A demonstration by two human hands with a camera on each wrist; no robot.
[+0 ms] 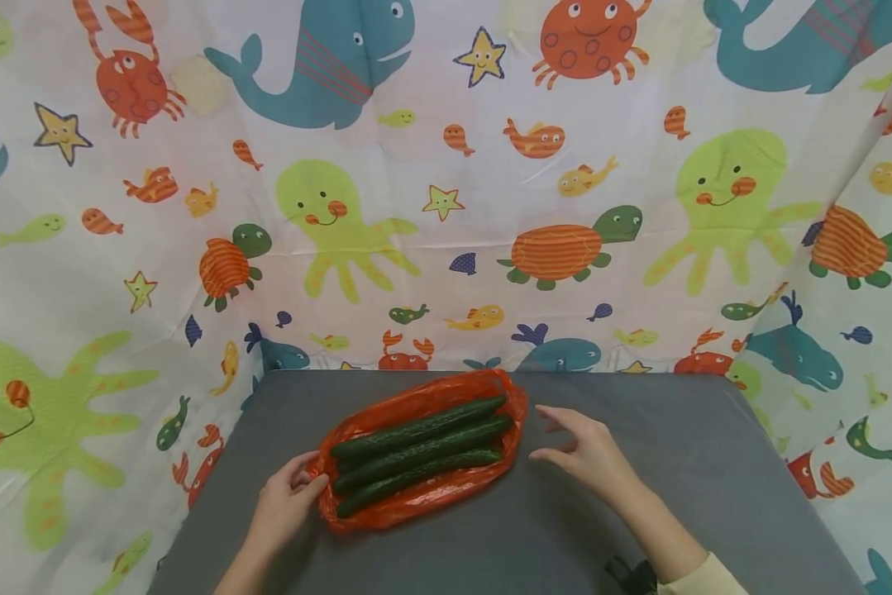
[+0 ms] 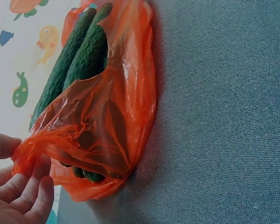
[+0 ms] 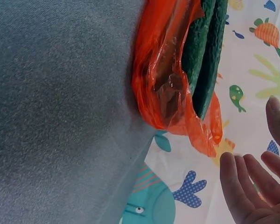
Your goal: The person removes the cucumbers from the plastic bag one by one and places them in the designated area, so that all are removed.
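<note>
Three long dark green cucumbers (image 1: 422, 446) lie side by side in an opened red plastic bag (image 1: 408, 516) on the grey table. At the bag's left end, my left hand (image 1: 285, 500) pinches its edge between thumb and fingers; the left wrist view shows the thin film (image 2: 84, 121) bunched in that grip over the cucumber ends. My right hand (image 1: 590, 454) is just off the bag's right end, touching nothing, its fingers loosely spread and thumb apart. In the right wrist view a gap separates its fingers (image 3: 231, 177) from the bag (image 3: 161, 93).
The grey tabletop (image 1: 565, 545) extends around the bag on all sides. Behind it and at both sides hangs a white curtain (image 1: 416, 273) printed with sea animals. A black strap (image 1: 632, 574) sits at my right wrist beside a pale sleeve (image 1: 702, 578).
</note>
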